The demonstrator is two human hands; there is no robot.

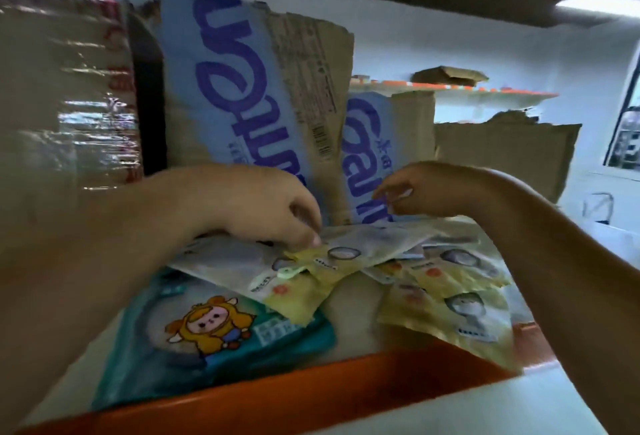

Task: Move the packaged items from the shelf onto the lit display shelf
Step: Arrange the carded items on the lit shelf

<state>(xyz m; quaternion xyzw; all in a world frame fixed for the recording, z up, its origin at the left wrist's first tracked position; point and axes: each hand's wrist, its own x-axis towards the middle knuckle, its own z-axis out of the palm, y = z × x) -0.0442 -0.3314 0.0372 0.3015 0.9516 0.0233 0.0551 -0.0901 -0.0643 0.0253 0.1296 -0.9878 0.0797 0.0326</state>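
Note:
Several flat white-and-yellow mask packets (440,282) lie scattered on a shelf with an orange front edge (311,386). My left hand (277,209) reaches over them with fingertips pinched on the edge of one packet (346,254) in the middle of the pile. A teal packet with a cartoon figure (214,330) lies at the front left, partly under the pile. My right hand (412,192) hovers above the back of the pile, fingers loosely curled and apart, holding nothing.
Torn cardboard boxes with blue lettering (249,88) stand right behind the packets. A plastic-wrapped carton (62,88) fills the left. Another brown box (505,154) and a far shelf with an orange edge (450,88) are at the right, with a window (627,122) beyond.

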